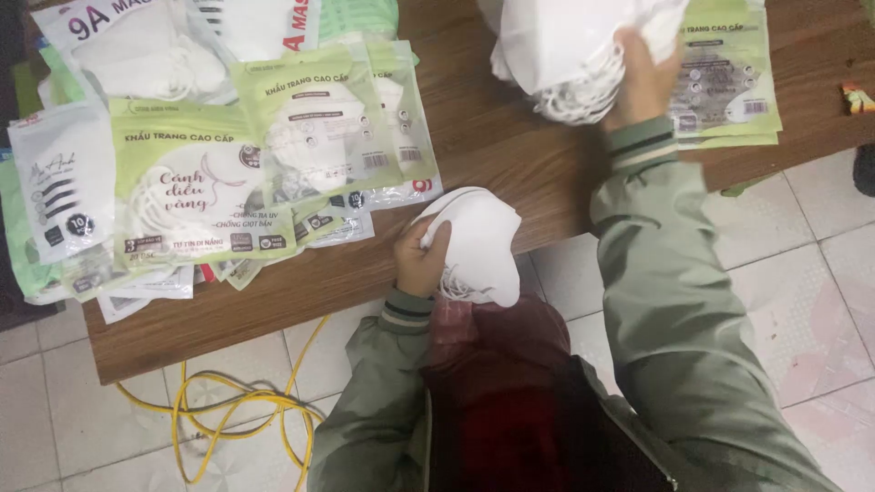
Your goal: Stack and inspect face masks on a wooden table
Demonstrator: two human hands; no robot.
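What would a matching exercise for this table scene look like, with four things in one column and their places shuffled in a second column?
Things:
1. Small stack of white masks
2. Big bundle of white masks
3. Yellow cable
4. Green and white packets

Places:
A. On the tiled floor, under the table edge
B. In the left hand, near the table's front edge
C. Piled on the left part of the table
D. In the right hand, over the table's far side

Pairs: 1-B, 2-D, 3-A, 4-C
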